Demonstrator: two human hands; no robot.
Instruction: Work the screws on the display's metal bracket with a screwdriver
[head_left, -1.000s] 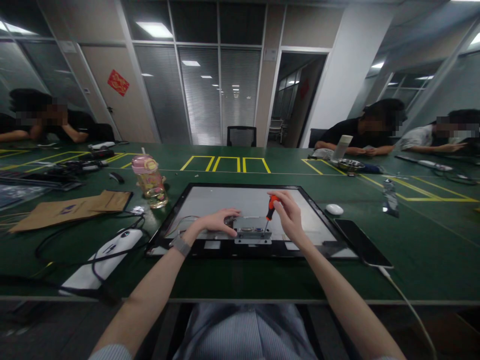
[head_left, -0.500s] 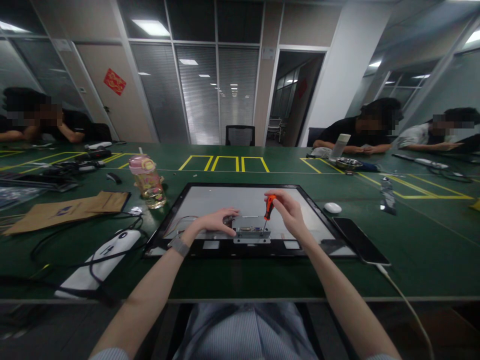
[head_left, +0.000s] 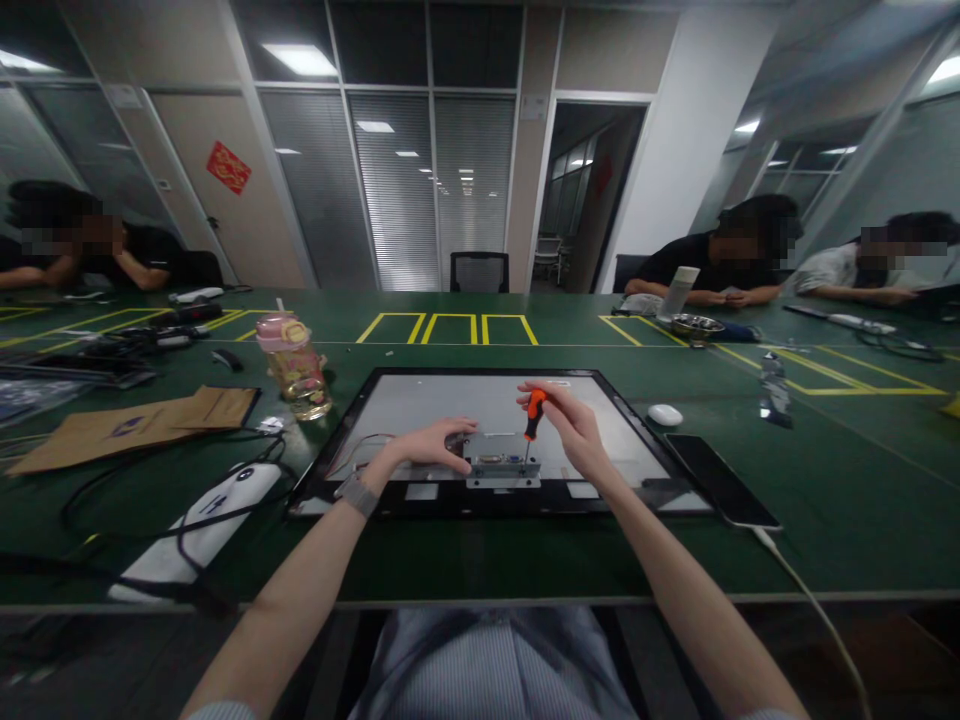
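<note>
An orange-and-black screwdriver (head_left: pixel 535 411) stands nearly upright in my right hand (head_left: pixel 574 425), its fingers closed round the handle. Its tip meets the right part of a small metal bracket (head_left: pixel 504 480) with port connectors along it. My left hand (head_left: pixel 435 443) steadies the bracket's left end, thumb against it and fingers curved over the far side. A dark part between that thumb and fingers is mostly hidden. Bracket and hands are over a large flat display panel (head_left: pixel 420 395), which has a black frame and a pale back. Thin wires lie left of my left hand.
Left of the panel stand a pink-lidded drink bottle (head_left: pixel 294 365), a brown paper bag (head_left: pixel 142 420) and a white power strip (head_left: pixel 202 535) with black cables. On the right lie a phone (head_left: pixel 720 480) with a cable and a white case (head_left: pixel 665 415). Several people sit across the table.
My right hand and the screwdriver handle have shifted slightly to the left. The tip remains at the bracket, and my left hand has kept its place.
</note>
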